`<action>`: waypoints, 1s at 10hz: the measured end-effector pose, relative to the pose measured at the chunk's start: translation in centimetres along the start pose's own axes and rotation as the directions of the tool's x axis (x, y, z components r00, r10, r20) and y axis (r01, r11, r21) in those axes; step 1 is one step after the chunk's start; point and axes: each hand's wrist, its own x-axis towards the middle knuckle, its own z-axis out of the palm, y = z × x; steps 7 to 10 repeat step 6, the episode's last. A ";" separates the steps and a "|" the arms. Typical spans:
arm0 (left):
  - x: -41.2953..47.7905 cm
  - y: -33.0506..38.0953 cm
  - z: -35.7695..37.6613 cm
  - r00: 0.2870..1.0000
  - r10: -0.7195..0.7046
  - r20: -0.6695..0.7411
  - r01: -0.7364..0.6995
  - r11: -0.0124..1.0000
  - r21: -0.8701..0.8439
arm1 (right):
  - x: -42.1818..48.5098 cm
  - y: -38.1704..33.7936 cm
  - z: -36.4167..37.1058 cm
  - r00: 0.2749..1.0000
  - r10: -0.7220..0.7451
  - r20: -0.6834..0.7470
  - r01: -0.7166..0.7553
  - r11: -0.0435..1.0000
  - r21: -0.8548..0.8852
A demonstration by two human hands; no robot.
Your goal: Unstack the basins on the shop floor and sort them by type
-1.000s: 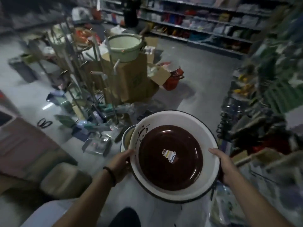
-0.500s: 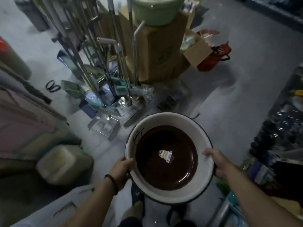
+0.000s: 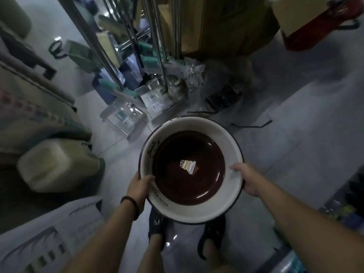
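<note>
I hold a white basin with a dark rim above the floor, just in front of my feet. A dark brown basin with a small label sticker sits nested inside it. My left hand grips the white basin's left rim, thumb inside. My right hand grips the right rim the same way. Both basins are level and face up.
Mops with metal poles and packaged heads lean ahead of me against cardboard boxes. A pale jerrycan lies at the left. A red bag sits far right. Grey tiled floor lies to the right.
My view has tilted down toward the floor and my feet. The basins came lower and closer to my body, held the same way in both hands.
</note>
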 end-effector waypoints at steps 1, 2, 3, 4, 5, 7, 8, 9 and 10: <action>1.2 -0.3 0.6 0.999 0.032 -0.030 -0.032 0.999 -0.025 | 1.5 0.8 0.2 0.999 -0.023 -0.033 0.023 1.000 0.008; 1.3 0.1 0.5 0.997 0.031 -0.077 -0.030 0.999 0.012 | 0.8 0.4 0.0 0.999 -0.042 -0.009 0.042 0.999 -0.031; -0.1 1.5 0.0 0.994 0.026 -0.108 -0.014 0.994 0.109 | -1.2 -0.9 -0.8 0.996 -0.088 -0.023 0.083 0.982 -0.169; -3.2 3.5 0.0 0.980 0.130 -0.151 -0.078 0.949 0.305 | -4.7 -2.5 -1.7 0.981 -0.190 -0.050 0.165 0.935 -0.315; -8.0 5.5 1.3 0.909 0.393 -0.142 -0.179 0.674 0.716 | -10.3 -4.6 -2.9 0.974 -0.207 -0.088 0.170 0.933 -0.318; -12.3 7.5 4.6 0.853 0.489 0.182 -0.427 0.454 0.782 | -15.8 -5.6 -5.1 0.961 -0.249 -0.119 0.218 0.950 -0.222; -12.3 7.5 4.6 0.853 0.489 0.182 -0.427 0.454 0.782 | -15.8 -5.6 -5.1 0.961 -0.249 -0.119 0.218 0.950 -0.222; -12.3 7.5 4.6 0.853 0.489 0.182 -0.427 0.454 0.782 | -15.8 -5.6 -5.1 0.961 -0.249 -0.119 0.218 0.950 -0.222; -12.3 7.5 4.6 0.853 0.489 0.182 -0.427 0.454 0.782 | -15.8 -5.6 -5.1 0.961 -0.249 -0.119 0.218 0.950 -0.222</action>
